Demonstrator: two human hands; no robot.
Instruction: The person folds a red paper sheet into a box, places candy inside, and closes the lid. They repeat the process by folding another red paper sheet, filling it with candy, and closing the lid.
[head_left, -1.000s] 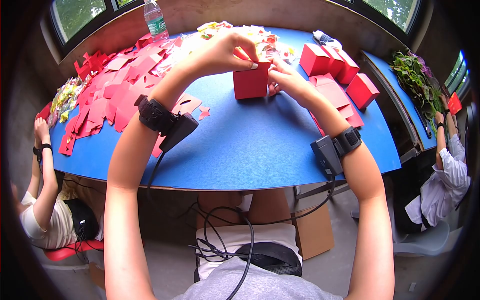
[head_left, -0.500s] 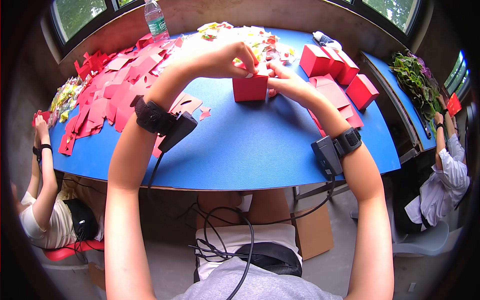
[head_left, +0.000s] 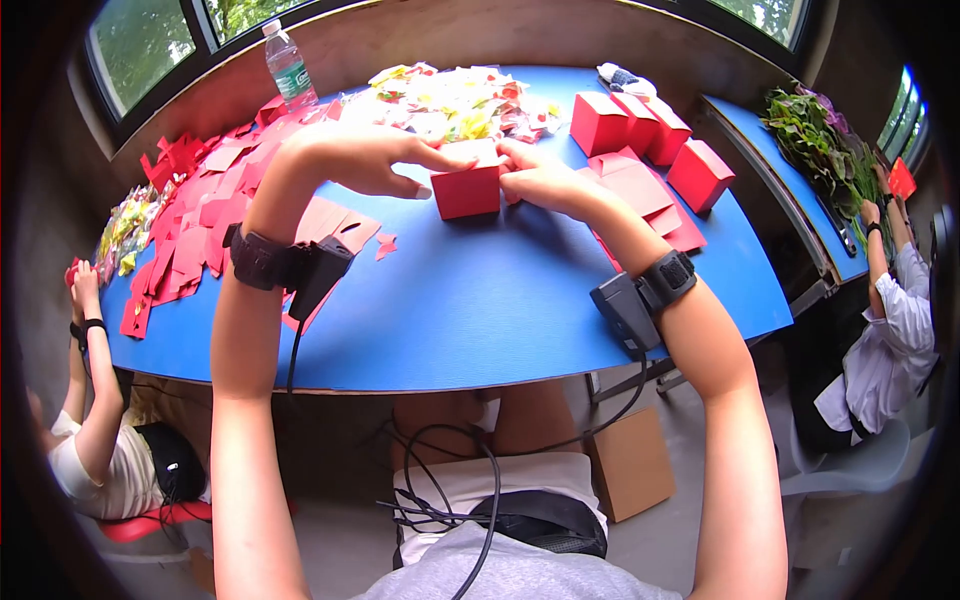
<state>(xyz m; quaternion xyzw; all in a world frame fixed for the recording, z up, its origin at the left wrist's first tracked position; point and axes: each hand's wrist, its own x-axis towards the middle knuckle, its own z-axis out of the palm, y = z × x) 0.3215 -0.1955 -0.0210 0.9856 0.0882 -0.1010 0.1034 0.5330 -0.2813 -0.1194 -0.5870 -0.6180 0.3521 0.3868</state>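
Observation:
A red paper box (head_left: pixel 468 194) stands upright on the blue table (head_left: pixel 450 320), between my two hands. My left hand (head_left: pixel 385 160) is at the box's left side, thumb and fingers apart, with the fingertips at its top edge. On the right side, my right hand (head_left: pixel 545 180) has its thumb and fingers around the box's edge and holds it. Red flat paper pieces (head_left: pixel 215 215) lie in a heap on the left. Several closed red boxes (head_left: pixel 600 122) stand at the back right, behind a stack of flat red sheets (head_left: pixel 640 190).
A pile of wrapped candies (head_left: pixel 450 105) lies at the back, beside a plastic bottle (head_left: pixel 290 72). Another person (head_left: pixel 100 430) sits at the far left; one more (head_left: pixel 890 340) works at the right, near leafy plants (head_left: pixel 815 135) on a second table.
My left hand has opened from its pinch above the box and its fingers are spread lower at the left side. My right hand stays on the box. The camera view has shifted.

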